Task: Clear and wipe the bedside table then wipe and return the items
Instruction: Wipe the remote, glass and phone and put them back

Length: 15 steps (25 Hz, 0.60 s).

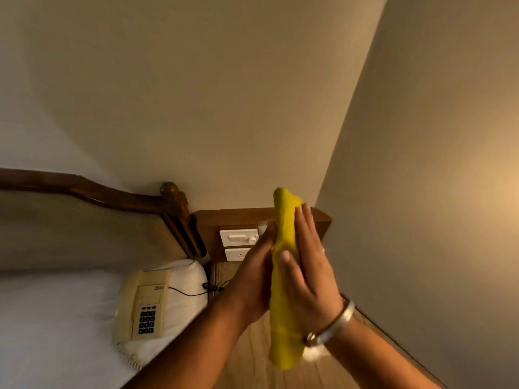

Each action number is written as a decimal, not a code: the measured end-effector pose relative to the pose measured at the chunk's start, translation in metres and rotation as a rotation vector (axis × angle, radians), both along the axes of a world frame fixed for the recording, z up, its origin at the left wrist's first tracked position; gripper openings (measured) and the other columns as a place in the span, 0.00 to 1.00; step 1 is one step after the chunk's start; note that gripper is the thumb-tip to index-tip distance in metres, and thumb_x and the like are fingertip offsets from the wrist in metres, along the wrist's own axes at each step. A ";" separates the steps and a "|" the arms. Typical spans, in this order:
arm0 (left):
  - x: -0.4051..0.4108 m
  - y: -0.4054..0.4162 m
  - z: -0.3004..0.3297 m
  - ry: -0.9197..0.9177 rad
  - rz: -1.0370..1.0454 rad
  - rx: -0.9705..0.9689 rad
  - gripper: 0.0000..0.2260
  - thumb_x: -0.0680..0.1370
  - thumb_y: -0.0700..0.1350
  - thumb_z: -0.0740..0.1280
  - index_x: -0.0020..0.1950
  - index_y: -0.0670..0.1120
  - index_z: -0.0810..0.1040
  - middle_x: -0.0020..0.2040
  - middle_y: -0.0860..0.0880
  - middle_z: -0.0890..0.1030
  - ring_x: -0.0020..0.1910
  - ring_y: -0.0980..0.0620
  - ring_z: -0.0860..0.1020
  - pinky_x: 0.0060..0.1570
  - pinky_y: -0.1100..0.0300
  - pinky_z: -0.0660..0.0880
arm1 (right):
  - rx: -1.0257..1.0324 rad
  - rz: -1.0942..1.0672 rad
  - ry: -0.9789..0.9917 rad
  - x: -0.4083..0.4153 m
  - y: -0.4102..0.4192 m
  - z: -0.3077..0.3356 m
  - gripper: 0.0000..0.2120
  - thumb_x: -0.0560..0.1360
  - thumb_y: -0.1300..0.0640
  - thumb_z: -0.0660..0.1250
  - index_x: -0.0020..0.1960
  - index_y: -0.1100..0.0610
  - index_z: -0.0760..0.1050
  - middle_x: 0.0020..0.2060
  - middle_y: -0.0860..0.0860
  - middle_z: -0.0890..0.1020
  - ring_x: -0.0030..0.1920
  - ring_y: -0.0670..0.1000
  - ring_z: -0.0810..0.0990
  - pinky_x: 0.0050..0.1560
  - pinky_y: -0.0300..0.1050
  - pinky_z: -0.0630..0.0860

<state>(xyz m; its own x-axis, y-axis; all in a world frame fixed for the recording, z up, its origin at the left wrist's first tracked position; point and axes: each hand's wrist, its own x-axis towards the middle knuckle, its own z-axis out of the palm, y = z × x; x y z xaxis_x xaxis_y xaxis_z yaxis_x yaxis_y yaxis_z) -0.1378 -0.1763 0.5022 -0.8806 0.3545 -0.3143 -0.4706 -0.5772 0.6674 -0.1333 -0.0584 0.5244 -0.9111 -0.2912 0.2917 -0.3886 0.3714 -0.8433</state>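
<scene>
A yellow cloth [285, 220] stands upright between my palms, above the bedside table [247, 341]. My left hand [252, 276] presses it from the left with the thumb on its front. My right hand [309, 265] lies flat against its right side, fingers stretched upward. Something pale and clear [262, 226] peeks out behind the cloth near my left fingertips; I cannot tell what it is. A cream corded telephone [143, 304] lies on the white bed [56, 318] to the left, its cord [193, 292] running toward the table.
A wooden headboard [112, 197] with a round post [170, 189] stands at the left. White switch plates [237, 237] sit on the wooden back panel behind the table. Beige walls meet in a corner at the right. A silver bracelet [334, 324] circles my right wrist.
</scene>
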 end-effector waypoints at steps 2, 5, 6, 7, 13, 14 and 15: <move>-0.007 0.003 0.008 -0.013 -0.004 0.003 0.31 0.69 0.71 0.69 0.65 0.55 0.81 0.67 0.47 0.80 0.67 0.48 0.77 0.63 0.52 0.75 | 0.116 0.020 0.110 0.036 0.010 -0.016 0.31 0.79 0.41 0.51 0.78 0.46 0.44 0.79 0.47 0.45 0.78 0.50 0.47 0.74 0.54 0.58; -0.005 0.010 0.007 -0.015 0.036 -0.011 0.29 0.70 0.69 0.69 0.64 0.52 0.82 0.65 0.45 0.81 0.66 0.46 0.78 0.64 0.50 0.75 | 0.163 0.015 0.056 0.025 0.027 -0.010 0.30 0.79 0.38 0.49 0.76 0.38 0.40 0.77 0.40 0.41 0.78 0.48 0.48 0.73 0.50 0.59; -0.001 0.016 0.007 -0.035 0.049 -0.024 0.29 0.72 0.68 0.67 0.65 0.51 0.82 0.66 0.43 0.80 0.67 0.43 0.77 0.67 0.46 0.73 | 0.129 -0.002 0.013 0.007 0.029 0.000 0.29 0.79 0.40 0.50 0.76 0.37 0.41 0.77 0.40 0.43 0.77 0.47 0.50 0.74 0.51 0.59; 0.004 0.022 0.005 -0.076 0.059 -0.026 0.30 0.73 0.67 0.65 0.66 0.49 0.81 0.67 0.40 0.79 0.68 0.40 0.76 0.70 0.42 0.69 | 0.045 -0.053 -0.058 -0.015 0.030 0.009 0.29 0.78 0.43 0.51 0.76 0.39 0.44 0.78 0.42 0.49 0.77 0.47 0.54 0.74 0.53 0.60; -0.004 0.032 0.021 -0.116 0.178 -0.251 0.26 0.81 0.65 0.54 0.61 0.48 0.81 0.55 0.50 0.84 0.57 0.49 0.81 0.52 0.54 0.77 | 0.062 -0.056 0.085 0.030 0.018 -0.007 0.29 0.80 0.47 0.55 0.77 0.48 0.47 0.78 0.49 0.47 0.78 0.52 0.44 0.77 0.49 0.46; -0.006 0.032 0.023 -0.065 0.193 -0.327 0.23 0.81 0.64 0.54 0.55 0.50 0.82 0.50 0.54 0.85 0.51 0.53 0.82 0.47 0.58 0.78 | 0.101 -0.052 0.128 0.049 0.021 -0.014 0.30 0.81 0.44 0.53 0.78 0.47 0.45 0.78 0.48 0.44 0.78 0.53 0.42 0.77 0.47 0.45; -0.005 0.033 0.024 -0.003 0.190 -0.381 0.22 0.82 0.62 0.55 0.50 0.53 0.85 0.45 0.56 0.86 0.47 0.57 0.84 0.42 0.63 0.78 | 0.096 -0.070 0.140 0.052 0.027 -0.017 0.30 0.80 0.42 0.52 0.78 0.45 0.44 0.78 0.46 0.43 0.78 0.53 0.41 0.77 0.47 0.45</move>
<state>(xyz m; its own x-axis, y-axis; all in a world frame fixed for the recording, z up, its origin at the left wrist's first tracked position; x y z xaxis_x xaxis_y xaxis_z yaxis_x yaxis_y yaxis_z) -0.1430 -0.1435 0.5260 -0.9180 0.0442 -0.3941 -0.3820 -0.3660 0.8486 -0.0812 -0.0312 0.5070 -0.8828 -0.2610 0.3906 -0.4698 0.4781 -0.7421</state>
